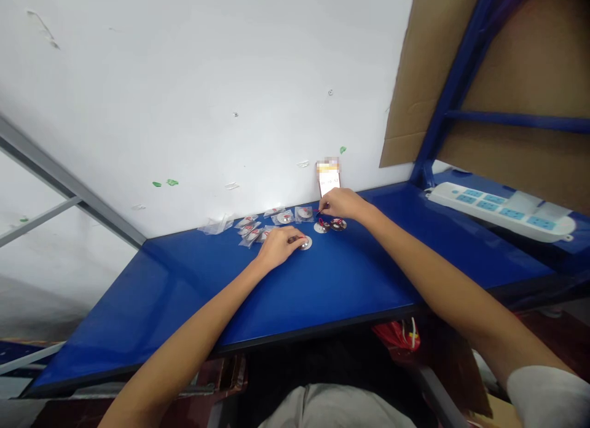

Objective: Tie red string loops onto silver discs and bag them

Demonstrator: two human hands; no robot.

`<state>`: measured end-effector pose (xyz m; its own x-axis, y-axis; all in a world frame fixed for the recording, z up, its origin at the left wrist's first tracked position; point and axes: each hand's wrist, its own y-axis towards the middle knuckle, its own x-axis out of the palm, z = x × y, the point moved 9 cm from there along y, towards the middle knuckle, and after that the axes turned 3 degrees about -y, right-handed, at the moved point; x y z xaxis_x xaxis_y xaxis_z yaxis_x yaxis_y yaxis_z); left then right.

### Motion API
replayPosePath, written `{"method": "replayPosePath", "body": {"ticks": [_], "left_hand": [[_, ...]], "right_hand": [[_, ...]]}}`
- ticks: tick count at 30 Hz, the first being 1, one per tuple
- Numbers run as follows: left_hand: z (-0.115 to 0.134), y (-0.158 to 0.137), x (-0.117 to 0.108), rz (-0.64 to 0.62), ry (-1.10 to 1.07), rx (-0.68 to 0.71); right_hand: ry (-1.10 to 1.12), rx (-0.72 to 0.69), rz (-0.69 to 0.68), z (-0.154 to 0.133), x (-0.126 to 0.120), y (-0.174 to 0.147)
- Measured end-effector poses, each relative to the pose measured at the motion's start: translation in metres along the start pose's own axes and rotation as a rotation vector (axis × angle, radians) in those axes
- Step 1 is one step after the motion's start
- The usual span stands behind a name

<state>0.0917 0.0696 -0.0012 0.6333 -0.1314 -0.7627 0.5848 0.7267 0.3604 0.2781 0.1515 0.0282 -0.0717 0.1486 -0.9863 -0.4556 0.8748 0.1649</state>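
Observation:
My left hand (pixel 278 246) is closed at the edge of a round silver disc (pixel 306 245) low over the blue table, with a bit of red showing at its fingertips. Farther right, the fingers of my right hand (pixel 342 203) are pinched together, and a small dark and red bit shows at their tips; what it is I cannot make out. Just below that hand lie a loose silver disc (pixel 321 227) and a darker shiny disc (pixel 338 224), both with red pieces on them. Behind my left hand are several clear bags, among them a bagged disc (pixel 284 217).
A pile of clear plastic bags (pixel 217 225) lies at the table's back left. A phone-like timer (pixel 329 177) leans on the white wall. To the right are a white power strip (pixel 500 211) and a blue metal frame (pixel 454 77). The blue table (pixel 184 293) has a dark front edge.

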Motion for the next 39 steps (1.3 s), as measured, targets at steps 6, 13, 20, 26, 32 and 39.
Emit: {"method": "replayPosePath", "body": {"ticks": [6,13,20,26,32,39], "left_hand": [[0.006,0.003,0.009,-0.001,-0.013,-0.029],[0.025,0.029,0.037,-0.070,0.076,0.051],[0.034,0.054,0.056,-0.034,0.182,0.061],[0.037,0.047,0.048,0.002,0.104,0.107],[0.043,0.046,0.061,-0.060,0.164,0.137],[0.046,0.055,0.065,-0.033,0.381,0.225]], "right_hand": [[0.008,0.009,-0.170,0.002,0.010,-0.004],[0.243,-0.077,-0.322,0.004,0.020,-0.009],[0.322,-0.108,-0.285,0.010,0.023,-0.006],[0.276,-0.089,-0.231,0.010,0.019,-0.006],[0.304,-0.111,-0.184,-0.001,0.015,-0.005],[0.306,-0.130,-0.262,0.001,0.027,-0.004]]}}
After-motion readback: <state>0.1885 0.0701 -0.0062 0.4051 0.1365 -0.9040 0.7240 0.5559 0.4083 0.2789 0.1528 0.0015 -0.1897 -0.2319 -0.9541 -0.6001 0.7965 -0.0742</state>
